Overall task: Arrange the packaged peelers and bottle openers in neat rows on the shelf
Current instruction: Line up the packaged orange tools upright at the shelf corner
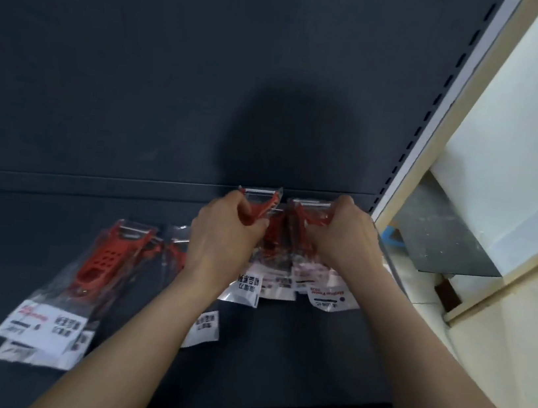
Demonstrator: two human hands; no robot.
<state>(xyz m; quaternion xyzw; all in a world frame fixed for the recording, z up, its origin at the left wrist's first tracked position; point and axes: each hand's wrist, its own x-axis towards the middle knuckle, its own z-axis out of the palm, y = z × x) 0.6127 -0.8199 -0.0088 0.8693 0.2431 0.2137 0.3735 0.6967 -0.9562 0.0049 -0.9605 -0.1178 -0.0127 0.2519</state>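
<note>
Forearms (137, 341) cross front edge of dark metal shelf (273, 360); left hand (221, 235) grips clear-bagged red plastic peeler (263, 199), right hand (345, 239) grips second bagged peeler (311, 211), at back-right corner.

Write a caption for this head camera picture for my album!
Left hand and right hand grip packaged red peelers on a dark shelf; more packets lie beside them.

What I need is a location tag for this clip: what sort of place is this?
Probably a shop aisle: a dark metal display shelf, a slotted upright along its right side, and labelled bags of red peelers lying on it, with more in the left hand and right hand.
</note>
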